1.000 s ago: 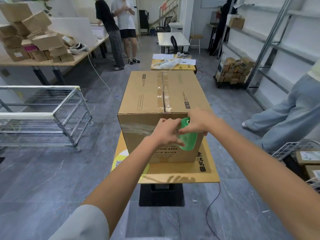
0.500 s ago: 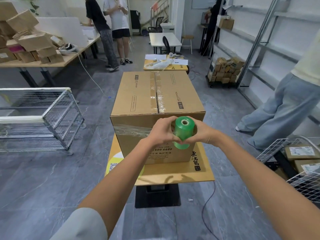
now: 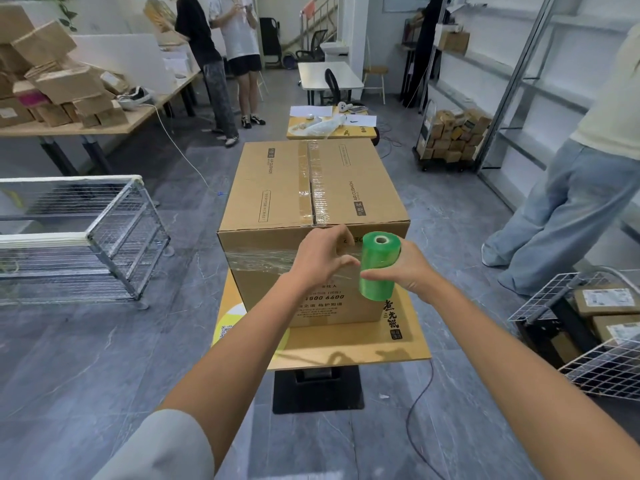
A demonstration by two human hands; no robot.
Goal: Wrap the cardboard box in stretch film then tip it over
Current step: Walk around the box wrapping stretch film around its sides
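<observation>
A large taped cardboard box (image 3: 311,188) stands upright on a small yellow-topped table (image 3: 346,341). A band of clear stretch film (image 3: 256,259) crosses the upper part of its near face. My right hand (image 3: 403,271) grips a green roll of stretch film (image 3: 379,265), held upright in front of the box's near right corner. My left hand (image 3: 323,259) hovers just left of the roll with its fingers loosely curled; I cannot tell whether they pinch the film's edge.
A wire cage rack (image 3: 86,237) stands on the floor to the left. Wire baskets with parcels (image 3: 602,313) sit at the right. A person in jeans (image 3: 568,202) stands close on the right. Two people (image 3: 221,64) stand at the back, beside a table of boxes (image 3: 59,91).
The roll has moved right, from the middle of the box's near face to its right corner, in my right hand. My left hand has come off the roll.
</observation>
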